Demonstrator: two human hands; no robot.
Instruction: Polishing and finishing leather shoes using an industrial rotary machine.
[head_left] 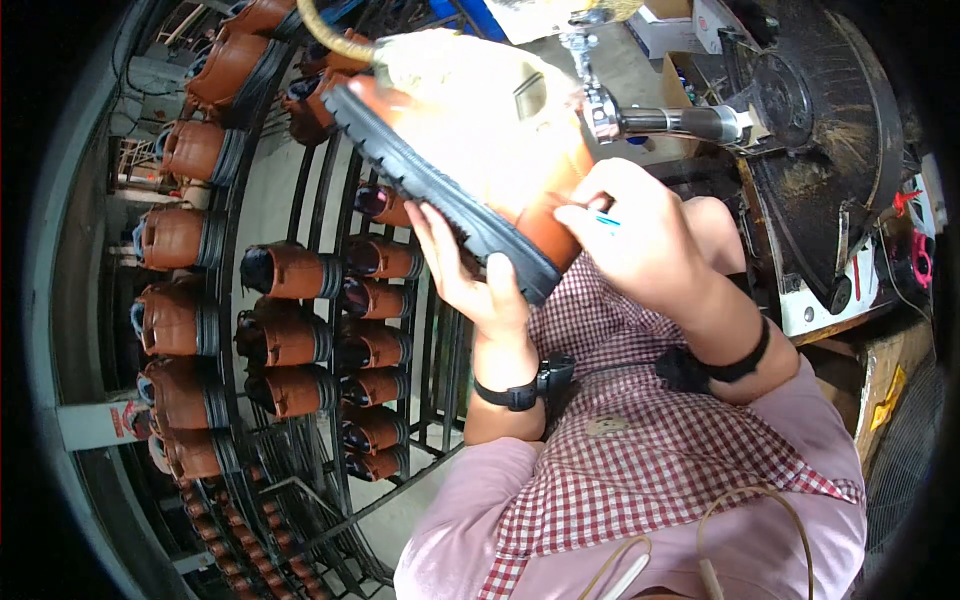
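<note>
Holding the boot [550, 235] from its sole side, the left hand [480, 285] cups the black tread along its lower-left edge, thumb near the heel and fingers spread further along toward the toe. The boot is up off any surface, in front of the chest, and its long axis runs on a slant: toe away at the upper left, heel close at the lower right. That slant looks like the relation that matters most here, since it brings the heel end of the leather round to face the right hand [640, 230].

The right hand sits just to the right of the boot's heel end, thumb and fingers pinched together on a slim blue-ended tool [606, 219] (a small thing, mostly hidden by the grip). Its fingertips seem to meet the brown leather above the sole; whether the tool's own tip touches, I cannot tell. The two hands are apart, with the boot's heel end between them: the left bearing it from beneath, the right nearer to the upper.

Beyond the boot, on its right, a metal machine arm [680, 122] points in toward it, well clear of the sole. To the boot's left stand racked boots [180, 240]. Glare washes out much of the boot's upper.
</note>
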